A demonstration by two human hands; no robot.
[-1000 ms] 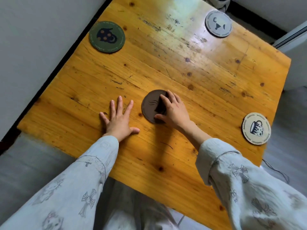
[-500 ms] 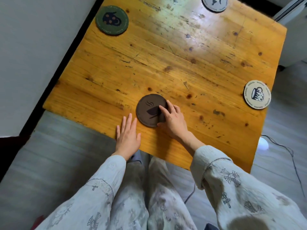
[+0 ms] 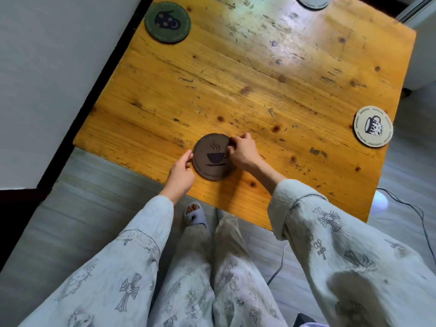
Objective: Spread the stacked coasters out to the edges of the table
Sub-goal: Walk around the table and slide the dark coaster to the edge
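**Now: brown coaster held at both rims near the front table edge**

Surface: worn yellow wooden table (image 3: 259, 90), scuffed, with dark knots and a glare patch toward the far end.

Target item: brown coaster (image 3: 212, 156), round, printed with a steaming cup on a saucer. It lies close to the near edge of the table, slightly left of the middle of that edge. Whether it lies fully flat or is lifted a little on one side cannot be told.

Left hand (image 3: 180, 174): reaches in from the near edge; thumb and fingertips curl onto the coaster's left rim, touching it in a light pinch. Fingers not spread.

Right hand (image 3: 243, 151): comes in from the right; fingers bent and pinched on the coaster's right rim, covering a small part of its upper right border.

Other coasters, all well apart from the hands:
- green coaster (image 3: 167, 21), dark spotted figure, at the far left corner.
- cream coaster (image 3: 373, 126), patterned mug print, at the right edge.
- grey coaster (image 3: 312, 2), at the far edge, mostly cut off by the frame.

Also in view: pale printed sleeves and trousers, one foot in a grey slipper (image 3: 195, 217) on the grey floor below the table edge, a cable (image 3: 412, 208) on the floor at right.
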